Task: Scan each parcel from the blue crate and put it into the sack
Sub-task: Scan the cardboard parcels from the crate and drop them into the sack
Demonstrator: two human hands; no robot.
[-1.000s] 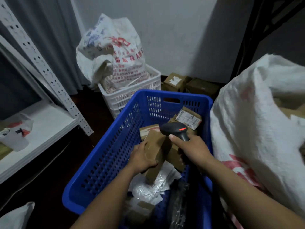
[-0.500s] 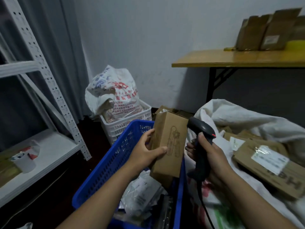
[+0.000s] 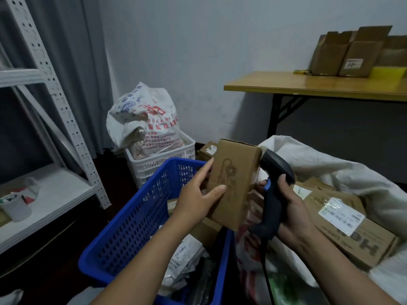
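One cardboard parcel (image 3: 235, 183) is gripped in our left hand (image 3: 198, 199) over the blue crate (image 3: 136, 216), right hand (image 3: 290, 208) wrapped round the barcode scanner (image 3: 275, 194), so mid-scan we reckon: aim at its label, then the sack (image 3: 330, 168).

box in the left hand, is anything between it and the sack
Only the right hand gripping the scanner, close beside the box on the sack side. The left hand holds the box above the right edge of the crate; past the scanner the sack's mouth lies open, with parcels in it.
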